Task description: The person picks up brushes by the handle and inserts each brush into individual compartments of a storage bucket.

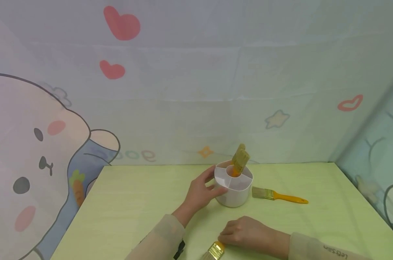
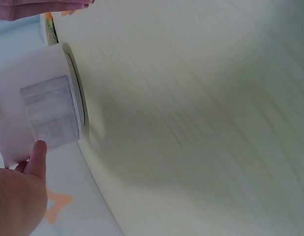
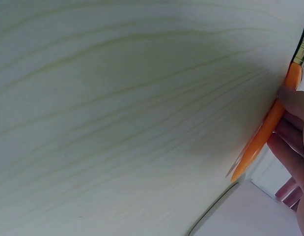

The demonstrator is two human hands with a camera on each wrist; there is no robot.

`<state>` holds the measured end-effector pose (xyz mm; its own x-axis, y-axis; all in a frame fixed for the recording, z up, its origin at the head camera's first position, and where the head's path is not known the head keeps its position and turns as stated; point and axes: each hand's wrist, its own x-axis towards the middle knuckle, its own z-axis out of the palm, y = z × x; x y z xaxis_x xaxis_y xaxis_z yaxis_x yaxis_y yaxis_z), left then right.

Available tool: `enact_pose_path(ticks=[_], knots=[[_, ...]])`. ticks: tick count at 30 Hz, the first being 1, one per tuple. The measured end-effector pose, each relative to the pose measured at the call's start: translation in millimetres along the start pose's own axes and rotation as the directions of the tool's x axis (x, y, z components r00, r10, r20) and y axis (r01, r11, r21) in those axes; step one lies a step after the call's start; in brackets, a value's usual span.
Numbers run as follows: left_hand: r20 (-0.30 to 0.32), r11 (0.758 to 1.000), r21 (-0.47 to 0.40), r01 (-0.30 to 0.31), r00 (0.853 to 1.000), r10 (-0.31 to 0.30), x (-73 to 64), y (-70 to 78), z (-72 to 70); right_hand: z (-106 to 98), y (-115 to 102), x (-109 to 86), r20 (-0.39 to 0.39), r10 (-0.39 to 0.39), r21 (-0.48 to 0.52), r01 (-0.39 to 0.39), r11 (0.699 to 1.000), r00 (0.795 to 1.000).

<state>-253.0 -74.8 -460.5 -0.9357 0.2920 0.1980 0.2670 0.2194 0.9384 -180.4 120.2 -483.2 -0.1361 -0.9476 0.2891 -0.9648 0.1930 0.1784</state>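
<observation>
A round white desk organizer (image 1: pixel 233 198) with several compartments stands upright on the table. My left hand (image 1: pixel 199 191) grips its left side, thumb at the near rim and fingers around the far side. In the left wrist view, a fingertip touches the organizer's clear window (image 2: pixel 52 110). Bristle-up paintbrushes (image 1: pixel 240 159) stand in the organizer's round middle section, their handles mostly hidden. Nearer the front, my right hand (image 1: pixel 246 233) pinches another paintbrush (image 1: pixel 216 249) by its orange handle (image 3: pixel 269 129); the bristles point toward the table's front. The handle lies close over the tabletop.
Right of the organizer, one more paintbrush (image 1: pixel 282 197) lies flat, its yellow-orange handle pointing right. The pale wood-grain table (image 1: pixel 128 202) ends at a cloth backdrop (image 1: pixel 183 90) printed with hearts and a cartoon animal. Another cloth (image 1: pixel 388 144) hangs along the right.
</observation>
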Motion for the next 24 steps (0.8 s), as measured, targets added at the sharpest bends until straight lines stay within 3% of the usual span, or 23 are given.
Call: enact_pose_path(ticks=[13, 19, 24], knots=[[-0.001, 0.999, 0.017, 0.03, 1.0, -0.03, 2.2, -0.3, 0.1, -11, 0, -20.7, -0.029, 0.113, 0.066, -0.11, 0.992, 0.993], [0.001, 1.0, 0.012, 0.018, 1.0, -0.018, 2.4, -2.2, -0.8, -29, 1, -29.4, -0.125, 0.136, 0.079, -0.127, 0.989, 0.983], [-0.002, 1.0, 0.012, 0.015, 1.0, -0.015, 1.8, -1.6, -0.6, -44, 5, -34.7, -0.237, 0.186, 0.135, -0.158, 0.978, 0.953]])
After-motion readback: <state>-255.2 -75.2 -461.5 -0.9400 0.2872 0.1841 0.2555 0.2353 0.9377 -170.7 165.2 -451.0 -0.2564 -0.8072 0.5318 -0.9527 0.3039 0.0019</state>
